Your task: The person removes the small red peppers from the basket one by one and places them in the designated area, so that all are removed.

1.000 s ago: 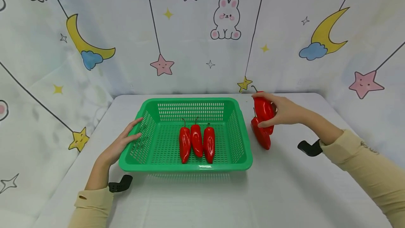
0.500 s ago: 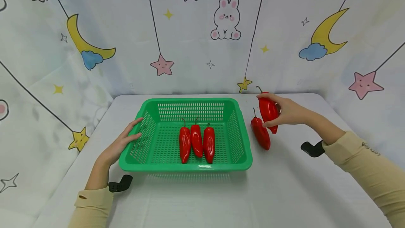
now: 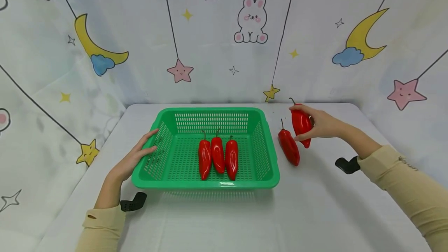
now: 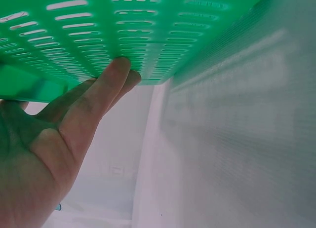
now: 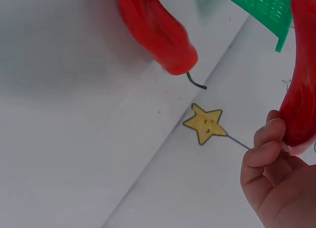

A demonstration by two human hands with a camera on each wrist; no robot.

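Observation:
My right hand (image 3: 320, 124) holds a glossy red chili pepper (image 3: 300, 123) with a thin dark stem pointing up, above the back right of the table. In the right wrist view, the fingers curl at the lower end of this held pepper (image 5: 302, 75). Another red pepper (image 3: 289, 147) lies just left of it, beside the green basket (image 3: 206, 185). My left hand (image 3: 127, 161) grips the basket's left rim, thumb and forefinger over the edge. From the left wrist view, other fingers (image 4: 101, 90) rest against the slotted outer wall (image 4: 133, 28).
Three red peppers (image 3: 217, 154) lie side by side on the basket's floor, stems toward the back. A white cloth covers the table (image 3: 217, 221). Behind it hangs a curtain (image 3: 217, 46) printed with stars, moons and bunnies.
The right hand has moved right with its pepper, opening a gap from the pepper lying on the table. The left hand and the basket have stayed in place.

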